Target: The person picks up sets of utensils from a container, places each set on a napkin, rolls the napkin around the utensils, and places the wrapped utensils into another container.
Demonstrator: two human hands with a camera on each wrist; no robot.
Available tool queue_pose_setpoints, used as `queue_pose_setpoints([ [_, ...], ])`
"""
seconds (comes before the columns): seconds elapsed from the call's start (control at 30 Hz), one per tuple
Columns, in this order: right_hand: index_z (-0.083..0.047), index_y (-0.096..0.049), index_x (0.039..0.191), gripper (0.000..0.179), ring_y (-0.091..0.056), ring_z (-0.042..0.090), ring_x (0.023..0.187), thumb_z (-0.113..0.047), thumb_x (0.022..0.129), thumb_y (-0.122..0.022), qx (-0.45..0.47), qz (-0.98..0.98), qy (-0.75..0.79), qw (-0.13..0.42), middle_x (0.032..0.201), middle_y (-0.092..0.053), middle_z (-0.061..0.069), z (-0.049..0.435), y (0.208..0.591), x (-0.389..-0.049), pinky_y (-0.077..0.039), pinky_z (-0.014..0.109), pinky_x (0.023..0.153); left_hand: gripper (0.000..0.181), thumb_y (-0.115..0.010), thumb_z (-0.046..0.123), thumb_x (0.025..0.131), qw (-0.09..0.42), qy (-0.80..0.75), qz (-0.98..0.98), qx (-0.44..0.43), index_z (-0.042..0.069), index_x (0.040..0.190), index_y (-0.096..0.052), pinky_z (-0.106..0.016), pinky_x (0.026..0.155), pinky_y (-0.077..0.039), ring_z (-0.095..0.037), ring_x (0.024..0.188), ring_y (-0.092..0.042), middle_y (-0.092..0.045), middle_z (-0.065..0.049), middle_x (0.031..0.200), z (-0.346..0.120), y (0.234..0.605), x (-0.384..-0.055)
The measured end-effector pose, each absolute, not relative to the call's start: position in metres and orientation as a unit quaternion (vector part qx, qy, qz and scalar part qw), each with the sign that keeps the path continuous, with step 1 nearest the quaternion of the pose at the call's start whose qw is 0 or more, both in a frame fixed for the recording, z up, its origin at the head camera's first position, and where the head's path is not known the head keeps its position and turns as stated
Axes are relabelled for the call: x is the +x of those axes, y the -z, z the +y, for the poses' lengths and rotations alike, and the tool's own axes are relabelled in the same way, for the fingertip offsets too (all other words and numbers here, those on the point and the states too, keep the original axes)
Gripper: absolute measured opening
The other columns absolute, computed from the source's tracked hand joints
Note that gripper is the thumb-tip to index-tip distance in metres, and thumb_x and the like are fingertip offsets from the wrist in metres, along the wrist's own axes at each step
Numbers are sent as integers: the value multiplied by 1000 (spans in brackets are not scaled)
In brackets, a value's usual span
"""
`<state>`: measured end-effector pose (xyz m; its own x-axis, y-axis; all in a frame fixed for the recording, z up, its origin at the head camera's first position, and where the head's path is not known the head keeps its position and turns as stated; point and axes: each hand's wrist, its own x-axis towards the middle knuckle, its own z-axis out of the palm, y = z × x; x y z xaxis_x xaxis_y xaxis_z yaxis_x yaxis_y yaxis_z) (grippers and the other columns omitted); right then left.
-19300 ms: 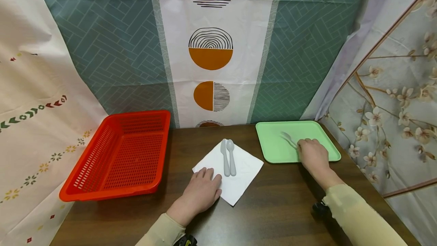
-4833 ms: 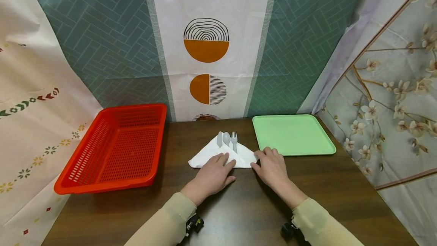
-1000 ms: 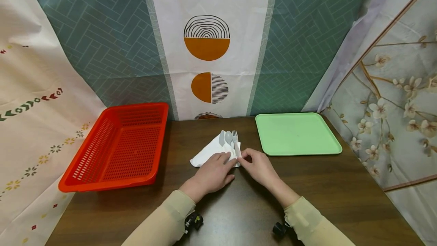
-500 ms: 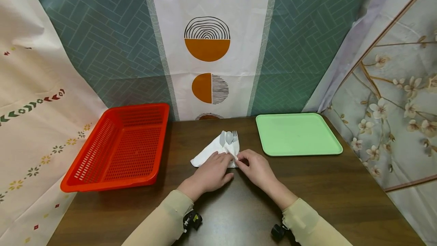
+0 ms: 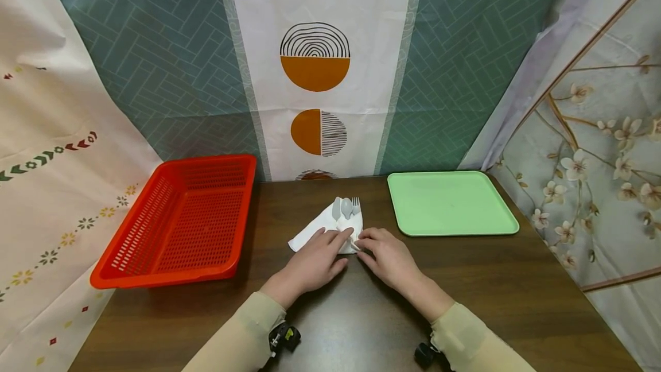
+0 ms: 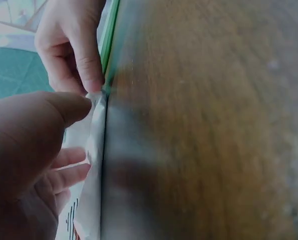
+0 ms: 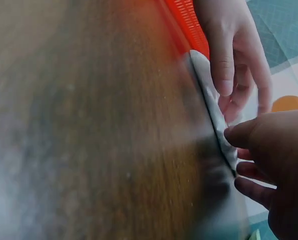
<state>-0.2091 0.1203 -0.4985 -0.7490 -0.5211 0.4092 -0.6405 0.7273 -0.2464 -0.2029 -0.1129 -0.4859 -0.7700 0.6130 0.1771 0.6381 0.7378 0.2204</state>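
Note:
In the head view a white napkin (image 5: 316, 227) lies on the brown table, its right side folded over the handles of a grey knife (image 5: 337, 209), spoon (image 5: 346, 207) and fork (image 5: 356, 205). The heads of all three stick out at the top. My left hand (image 5: 312, 260) presses the folded part with its index finger extended; its fingers cover some of the napkin. At the fold's right edge, my right hand (image 5: 389, 260) pinches the napkin between thumb and bent fingers. In the left wrist view, the right thumb (image 6: 90, 72) meets the napkin's end.
A red perforated basket (image 5: 227, 271) stands at the left. At the back right lies a light green tray (image 5: 454, 202). A patterned cloth (image 5: 315, 148) hangs behind the table, and a flowered cloth (image 5: 609, 200) borders the right side.
The napkin's right flap, spread out earlier, has been folded leftward over the cutlery. The fork moved from the tray onto the napkin. My left index finger now lies on the fold.

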Motion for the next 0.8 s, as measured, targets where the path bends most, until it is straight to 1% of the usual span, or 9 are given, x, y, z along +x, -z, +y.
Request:
queue_pose_setpoints([
  [0.07,-9,-84,119,24,-68,29,116,-12,95,-88,332,-912,-172,168,125,-73,8,122,499,-208,-59,46,96,61,-74,32,108,75,119,-931,-337,12,161,-53,-49,122,-41,-36,134,-59,-62,-17,143,-114,485,-201],
  [0.13,-9,-83,123,27,-68,30,118,-9,96,-86,346,-909,-157,172,127,-72,9,125,501,-207,-59,46,97,54,-77,32,105,106,99,-930,-337,13,154,-62,-50,119,-44,-38,130,-59,-59,-19,141,-115,484,-199],
  [0.2,-9,-82,127,30,-68,32,121,-8,98,-84,358,-907,-141,173,130,-72,11,127,501,-206,-59,47,100,49,-79,32,103,129,78,-929,-337,13,147,-68,-53,120,-43,-40,134,-57,-56,-21,145,-114,484,-198],
  [0.27,-9,-80,131,33,-66,33,125,-8,99,-82,368,-905,-129,171,133,-70,12,129,501,-205,-58,48,102,45,-78,32,103,141,51,-929,-340,11,143,-70,-55,124,-38,-41,143,-53,-53,-23,154,-114,484,-197],
  [0.37,-6,-77,136,36,-64,35,129,-8,100,-80,382,-902,-111,169,137,-69,15,131,502,-203,-56,49,106,45,-75,33,106,130,22,-927,-350,9,143,-70,-55,129,-30,-38,156,-43,-49,-19,165,-112,484,-196],
  [0.43,-4,-74,138,38,-63,36,132,-7,101,-79,390,-900,-101,165,140,-67,15,132,502,-202,-54,50,109,47,-72,34,108,116,6,-927,-358,7,145,-68,-52,130,-29,-35,159,-41,-51,-16,166,-111,484,-195],
  [0.53,-3,-71,142,41,-60,37,138,-9,102,-77,399,-899,-85,158,145,-66,15,133,504,-200,-52,51,113,51,-71,35,108,94,-2,-926,-366,5,149,-66,-49,130,-29,-32,157,-45,-57,-13,162,-110,485,-192],
  [0.67,-2,-67,147,45,-56,37,146,-13,104,-75,400,-902,-70,148,152,-65,14,136,505,-198,-50,53,115,54,-72,33,109,76,9,-922,-380,3,152,-62,-47,129,-32,-32,152,-52,-60,-14,159,-111,486,-192],
  [0.8,-2,-63,153,51,-52,36,150,-19,106,-75,400,-903,-69,139,156,-62,14,140,505,-197,-49,56,115,57,-72,33,109,66,15,-919,-388,6,157,-58,-46,129,-33,-29,150,-55,-59,-14,160,-113,486,-193],
])
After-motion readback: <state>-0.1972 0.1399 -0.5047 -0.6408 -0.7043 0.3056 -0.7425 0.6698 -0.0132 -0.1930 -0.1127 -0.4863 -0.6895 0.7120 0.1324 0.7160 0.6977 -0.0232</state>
